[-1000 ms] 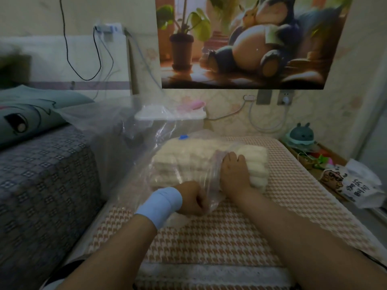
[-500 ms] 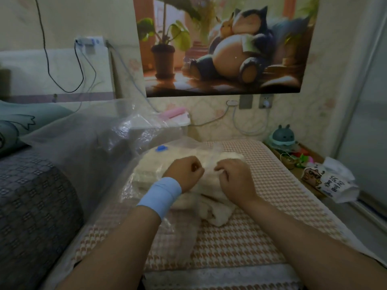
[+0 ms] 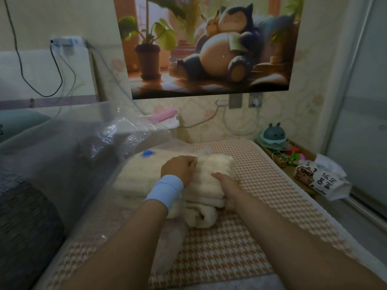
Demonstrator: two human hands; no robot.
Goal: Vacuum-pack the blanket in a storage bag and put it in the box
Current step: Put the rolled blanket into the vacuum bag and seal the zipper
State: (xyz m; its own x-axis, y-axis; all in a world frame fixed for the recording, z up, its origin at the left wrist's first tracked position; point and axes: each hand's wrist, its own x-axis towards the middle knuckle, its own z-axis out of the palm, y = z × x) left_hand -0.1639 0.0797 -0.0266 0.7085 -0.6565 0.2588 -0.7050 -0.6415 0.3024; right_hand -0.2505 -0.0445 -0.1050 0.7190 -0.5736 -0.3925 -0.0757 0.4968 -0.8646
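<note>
A folded cream blanket (image 3: 211, 185) lies on the houndstooth mat (image 3: 261, 185), its left part inside a clear storage bag (image 3: 88, 164) with a blue valve (image 3: 147, 153). The blanket's right end and a loose roll at the front stick out of the bag. My left hand (image 3: 180, 167), with a blue wristband, sits fisted on top of the blanket and pinches the bag's plastic edge. My right hand (image 3: 227, 188) grips the blanket's right front edge, fingers tucked under the folds. No box is in view.
A dark patterned bed cover (image 3: 25, 216) lies to the left under the bag's loose plastic. At the right stand a low wooden shelf with a round teal toy (image 3: 274, 135) and a printed white bag (image 3: 322, 178). Cables and sockets run along the wall behind.
Both hands moved from the bag's near opening up onto the blanket. The blanket now sticks out of the bag at the right, with the right hand gripping its side.
</note>
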